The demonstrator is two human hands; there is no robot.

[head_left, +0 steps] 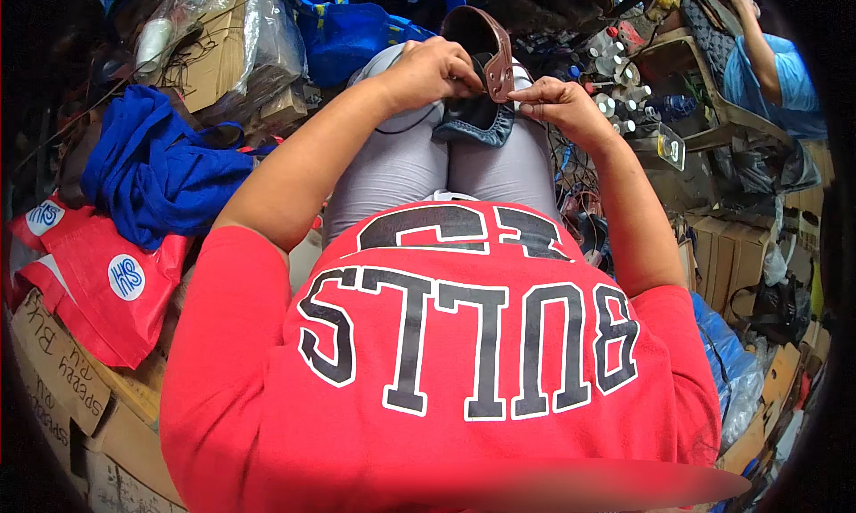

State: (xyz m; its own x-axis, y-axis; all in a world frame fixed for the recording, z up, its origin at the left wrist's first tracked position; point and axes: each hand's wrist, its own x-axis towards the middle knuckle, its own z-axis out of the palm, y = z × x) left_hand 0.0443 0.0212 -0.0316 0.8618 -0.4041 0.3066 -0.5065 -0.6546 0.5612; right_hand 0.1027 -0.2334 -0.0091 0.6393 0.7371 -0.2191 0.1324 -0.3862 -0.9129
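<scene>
while seated, both hands: left hand (434,70) and right hand (558,103) on brown shoe upper (489,47)

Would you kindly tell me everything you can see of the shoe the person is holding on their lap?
The shoe is an unfinished-looking upper: a dark, leather-like body with a brown band, edged with pale stitching, curving around its opening. Its lower part sags in soft dark folds onto the grey-trousered knees. It stands roughly upright, opening facing the person. The left hand grips it from the left, fingers at the brown band; the right hand pinches the band's lower right edge. No sole can be made out.
</scene>
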